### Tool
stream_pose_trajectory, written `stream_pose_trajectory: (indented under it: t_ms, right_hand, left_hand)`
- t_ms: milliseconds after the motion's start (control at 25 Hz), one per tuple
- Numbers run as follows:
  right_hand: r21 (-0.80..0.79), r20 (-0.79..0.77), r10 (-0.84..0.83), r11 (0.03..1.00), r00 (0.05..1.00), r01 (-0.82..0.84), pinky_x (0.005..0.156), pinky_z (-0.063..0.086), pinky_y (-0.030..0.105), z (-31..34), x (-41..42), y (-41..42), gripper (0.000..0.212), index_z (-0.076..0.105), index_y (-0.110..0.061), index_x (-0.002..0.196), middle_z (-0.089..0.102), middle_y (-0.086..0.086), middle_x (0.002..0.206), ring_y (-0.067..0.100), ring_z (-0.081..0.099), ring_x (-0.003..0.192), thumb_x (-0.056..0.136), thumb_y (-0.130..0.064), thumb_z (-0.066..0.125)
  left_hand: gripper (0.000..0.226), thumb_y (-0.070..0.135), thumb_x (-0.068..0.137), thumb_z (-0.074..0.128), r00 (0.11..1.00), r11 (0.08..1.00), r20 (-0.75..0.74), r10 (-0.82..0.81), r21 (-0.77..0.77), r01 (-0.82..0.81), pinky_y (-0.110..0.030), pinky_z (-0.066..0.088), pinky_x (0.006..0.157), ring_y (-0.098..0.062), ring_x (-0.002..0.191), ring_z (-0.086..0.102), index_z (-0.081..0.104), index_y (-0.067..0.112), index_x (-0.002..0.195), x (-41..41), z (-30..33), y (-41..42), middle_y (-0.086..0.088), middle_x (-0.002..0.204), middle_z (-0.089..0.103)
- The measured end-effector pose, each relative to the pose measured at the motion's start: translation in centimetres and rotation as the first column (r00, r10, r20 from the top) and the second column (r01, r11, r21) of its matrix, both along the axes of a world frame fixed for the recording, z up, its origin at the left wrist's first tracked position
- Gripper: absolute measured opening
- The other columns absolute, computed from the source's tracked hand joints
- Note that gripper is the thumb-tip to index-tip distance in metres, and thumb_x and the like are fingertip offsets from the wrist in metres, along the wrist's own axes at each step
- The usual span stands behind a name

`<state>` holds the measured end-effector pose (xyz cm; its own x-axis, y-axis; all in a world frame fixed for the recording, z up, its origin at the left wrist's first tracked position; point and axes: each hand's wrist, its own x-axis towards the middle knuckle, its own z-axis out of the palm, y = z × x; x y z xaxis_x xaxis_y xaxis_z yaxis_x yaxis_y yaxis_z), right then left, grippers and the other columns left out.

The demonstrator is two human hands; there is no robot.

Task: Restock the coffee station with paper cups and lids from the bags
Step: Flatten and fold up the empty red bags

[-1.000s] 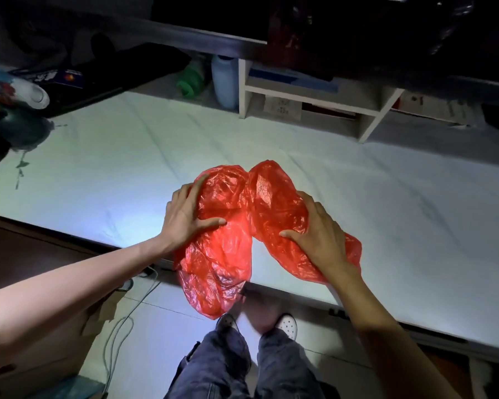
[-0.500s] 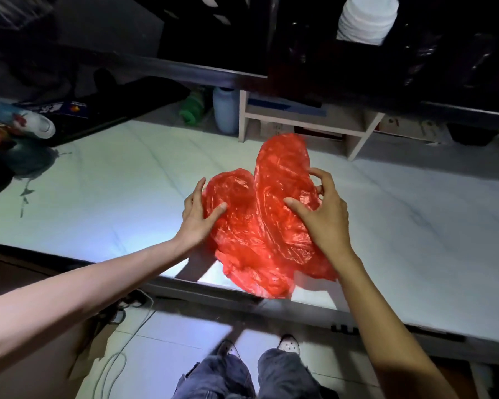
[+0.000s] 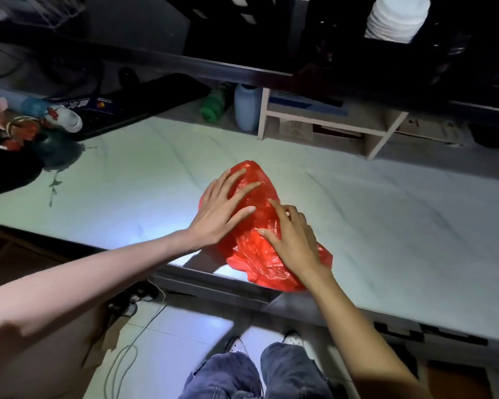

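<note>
Red bag (image 3: pixel 267 254), white marbled counter (image 3: pixel 386 220)

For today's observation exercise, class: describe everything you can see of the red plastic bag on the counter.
The red plastic bag is thin, glossy, translucent film, heavily crinkled and folded into a flattish heap. It lies near the front edge of the pale marble-look counter, one corner hanging just over that edge. The left hand rests flat on its far part, fingers spread straight. The right hand presses its near part, fingers slightly bent. Whether anything is inside cannot be told.
</note>
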<state>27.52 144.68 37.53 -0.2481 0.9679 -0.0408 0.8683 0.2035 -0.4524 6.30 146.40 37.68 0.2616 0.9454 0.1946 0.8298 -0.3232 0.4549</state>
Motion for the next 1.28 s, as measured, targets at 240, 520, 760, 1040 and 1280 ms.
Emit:
stream_pose_trajectory:
  t_ms: [240,520,760,1040,1280]
  right_hand:
    - [-0.021,0.004,0.01,1.0,1.0,-0.01,0.123,0.019,0.043,-1.0,1.0,-3.0,0.077,0.01,-0.031,0.159,0.02,-0.001,0.165,0.021,0.018,0.151,0.096,-0.064,0.039]
    - [-0.035,0.032,-0.118,0.992,0.992,0.119,0.122,0.016,0.047,-3.6,2.3,-5.2,0.09,0.004,-0.035,0.158,0.012,-0.005,0.167,0.023,0.014,0.152,0.084,-0.083,0.024]
    - [-0.019,-0.012,-0.003,1.0,1.0,0.003,0.121,0.018,0.045,-5.7,1.9,-3.4,0.088,0.017,-0.033,0.158,0.023,-0.008,0.164,0.018,0.016,0.152,0.084,-0.075,0.038]
    - [-0.006,-0.11,0.109,0.994,0.988,-0.11,0.121,0.021,0.046,-6.2,2.0,-1.9,0.082,0.021,-0.033,0.158,0.028,-0.01,0.162,0.015,0.021,0.151,0.09,-0.038,0.067]
    - [-0.043,-0.186,0.226,0.97,0.956,-0.238,0.123,0.018,0.039,-6.0,4.3,-2.8,0.071,0.016,-0.035,0.158,0.029,-0.007,0.162,0.014,0.023,0.15,0.095,-0.056,0.04]
  left_hand:
    - [0.091,0.085,0.078,0.015,0.981,0.963,-0.168,0.093,-0.237,-0.132,-0.054,0.002,0.123,-0.028,0.154,-0.003,0.036,0.033,0.149,-0.8,-3.0,3.3,0.005,0.167,0.008]
    - [0.076,0.086,0.078,0.019,0.943,0.87,0.044,0.328,-0.403,-0.284,-0.062,-0.001,0.117,-0.029,0.153,-0.003,0.047,0.044,0.134,-1.2,-2.9,2.2,0.007,0.166,0.004]
    - [0.049,0.074,0.09,0.043,0.869,0.826,0.173,0.464,-0.441,-0.353,-0.05,0.022,0.114,-0.029,0.144,0.027,0.053,0.043,0.127,-2.2,-3.6,0.5,-0.002,0.155,0.029]
    - [0.058,0.089,0.073,0.047,0.684,0.807,0.485,0.545,-0.525,-0.271,-0.04,0.038,0.114,-0.015,0.127,0.051,0.061,0.045,0.109,-1.7,-3.3,-1.6,-0.003,0.13,0.057]
    - [0.068,0.056,0.068,0.083,0.576,0.807,0.58,0.577,-0.513,-0.292,-0.032,0.048,0.104,-0.013,0.117,0.06,0.054,0.032,0.125,0.2,-2.5,-6.4,-0.001,0.13,0.058]
